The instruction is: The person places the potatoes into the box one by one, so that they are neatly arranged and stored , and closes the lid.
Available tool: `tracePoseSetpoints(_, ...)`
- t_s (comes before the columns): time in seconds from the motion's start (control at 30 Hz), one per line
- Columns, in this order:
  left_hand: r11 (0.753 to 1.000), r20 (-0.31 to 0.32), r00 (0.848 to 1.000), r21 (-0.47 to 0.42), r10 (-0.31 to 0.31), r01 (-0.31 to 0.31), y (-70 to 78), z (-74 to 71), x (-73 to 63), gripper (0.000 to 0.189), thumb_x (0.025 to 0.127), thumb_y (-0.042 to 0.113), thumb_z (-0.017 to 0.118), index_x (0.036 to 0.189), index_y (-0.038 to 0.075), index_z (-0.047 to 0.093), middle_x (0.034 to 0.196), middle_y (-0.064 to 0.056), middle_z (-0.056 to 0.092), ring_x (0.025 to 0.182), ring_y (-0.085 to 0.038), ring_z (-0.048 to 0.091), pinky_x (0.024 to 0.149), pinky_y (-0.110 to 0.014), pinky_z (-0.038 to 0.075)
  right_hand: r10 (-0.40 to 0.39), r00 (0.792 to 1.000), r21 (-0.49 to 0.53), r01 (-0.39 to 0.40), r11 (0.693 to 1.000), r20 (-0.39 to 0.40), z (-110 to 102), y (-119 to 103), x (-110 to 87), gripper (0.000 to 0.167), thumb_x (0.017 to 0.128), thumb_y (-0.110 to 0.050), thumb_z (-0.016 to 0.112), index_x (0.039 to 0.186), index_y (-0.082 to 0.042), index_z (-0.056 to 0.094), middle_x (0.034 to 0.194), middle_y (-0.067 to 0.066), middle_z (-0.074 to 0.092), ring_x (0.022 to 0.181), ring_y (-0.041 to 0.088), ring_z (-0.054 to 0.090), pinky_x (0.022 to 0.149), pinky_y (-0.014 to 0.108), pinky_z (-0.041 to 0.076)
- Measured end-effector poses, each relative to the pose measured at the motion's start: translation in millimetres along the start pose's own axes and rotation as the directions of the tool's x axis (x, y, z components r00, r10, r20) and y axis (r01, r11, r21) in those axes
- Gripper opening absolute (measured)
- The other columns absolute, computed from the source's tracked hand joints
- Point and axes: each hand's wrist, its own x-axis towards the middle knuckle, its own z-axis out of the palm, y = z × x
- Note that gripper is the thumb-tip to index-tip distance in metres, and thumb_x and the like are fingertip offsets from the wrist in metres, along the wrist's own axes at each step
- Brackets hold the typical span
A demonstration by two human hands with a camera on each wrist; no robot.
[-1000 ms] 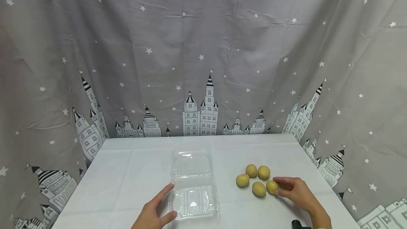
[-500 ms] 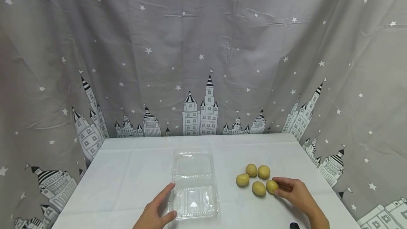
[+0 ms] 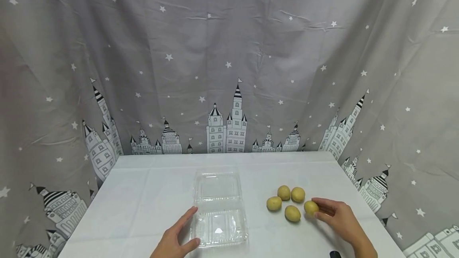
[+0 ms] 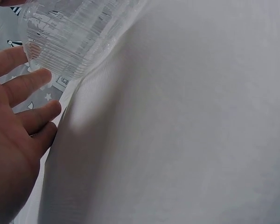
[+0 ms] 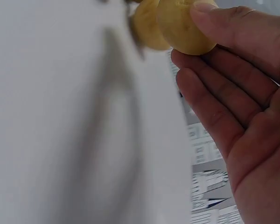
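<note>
A clear plastic clamshell container [image 3: 219, 226] lies unfolded on the table, its lid half [image 3: 218, 185] flat at the back. My left hand [image 3: 173, 237] is at its left side, thumb and index finger spread along the edge. In the left wrist view the fingers [image 4: 30, 86] are loosely extended, the upper ones right at the ribbed plastic wall. To the right, my right hand [image 3: 338, 218] pinches a small yellow potato [image 3: 311, 208] between thumb and fingers. The right wrist view shows the thumb pressed on this potato [image 5: 184, 25], the lower fingers extended beneath it.
Loose potatoes lie left of the right hand, one at the front [image 3: 292, 213], one at the left [image 3: 274, 203] and two behind. White cloth covers the table [image 3: 143, 194]. A grey castle-print curtain [image 3: 229, 59] hangs behind and at both sides. A black object [image 3: 335, 254] shows near the right wrist.
My right hand has shifted slightly right with the pinched potato, widening the gap to the front potato. My left hand and the container stay about where they were.
</note>
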Motion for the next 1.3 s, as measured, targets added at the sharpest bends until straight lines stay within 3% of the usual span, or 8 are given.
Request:
tracePoseSetpoints(0.2,1.000,-0.011,1.000,0.001,-0.011,0.011,-1.1,2.2,-0.6,0.091,0.082,0.023,0.090,0.164,0.023,0.052,0.174,-0.019,0.041,0.160,-0.058,0.032,0.120,-0.086,0.026,-0.029,0.999,-0.002,0.029,1.000,-0.042,-2.1,-22.7,-1.1,0.046,0.091,-0.014,0.090,0.133,-0.002,0.077,0.128,0.016,0.080,0.110,0.002,0.077,0.093,0.017,0.063)
tracePoseSetpoints(0.4,1.000,-0.002,1.000,0.004,0.011,-0.011,-3.8,1.1,0.0,0.091,0.082,0.022,0.090,0.164,0.021,0.051,0.174,-0.021,0.041,0.160,-0.059,0.031,0.120,-0.087,0.026,-0.022,1.000,0.031,0.023,0.999,-0.021,3.6,-42.4,1.1,0.047,0.093,-0.015,0.088,0.136,-0.002,0.075,0.133,0.017,0.079,0.115,0.013,0.079,0.094,0.016,0.062)
tracePoseSetpoints(0.57,1.000,0.001,1.000,-0.002,0.004,-0.004,-4.9,0.5,0.4,0.090,0.083,0.023,0.090,0.164,0.020,0.051,0.174,-0.021,0.041,0.160,-0.058,0.031,0.121,-0.086,0.024,-0.057,0.998,0.086,0.057,0.995,-0.008,15.3,-59.1,5.7,0.046,0.094,-0.013,0.087,0.137,-0.001,0.074,0.135,0.018,0.077,0.117,0.020,0.079,0.095,0.019,0.064)
tracePoseSetpoints(0.73,1.000,-0.003,1.000,-0.002,0.008,-0.008,-5.9,0.3,0.7,0.089,0.084,0.023,0.090,0.164,0.020,0.051,0.173,-0.022,0.042,0.159,-0.059,0.033,0.121,-0.086,0.026,-0.094,0.995,0.148,0.090,0.985,0.022,31.3,-73.4,12.2,0.045,0.094,-0.013,0.087,0.136,-0.002,0.075,0.135,0.017,0.077,0.118,0.017,0.079,0.098,0.019,0.063)
tracePoseSetpoints(0.97,0.998,0.009,0.998,-0.014,0.063,-0.063,-7.5,-0.8,3.3,0.089,0.087,0.022,0.089,0.166,0.020,0.049,0.174,-0.022,0.040,0.159,-0.060,0.032,0.122,-0.085,0.027,-0.137,0.988,0.236,0.119,0.965,0.064,49.9,-86.1,25.1,0.046,0.096,-0.018,0.086,0.137,-0.002,0.074,0.133,0.015,0.078,0.121,0.023,0.079,0.097,0.020,0.063)
tracePoseSetpoints(1.3,1.000,0.004,1.000,-0.006,-0.023,0.023,-11.3,3.2,4.3,0.092,0.082,0.023,0.089,0.165,0.023,0.049,0.172,-0.028,0.040,0.156,-0.064,0.034,0.117,-0.088,0.029,-0.184,0.978,0.285,0.150,0.947,0.098,81.0,-108.5,35.0,0.044,0.094,-0.013,0.087,0.135,0.000,0.075,0.129,0.017,0.080,0.116,0.021,0.080,0.097,0.020,0.063)
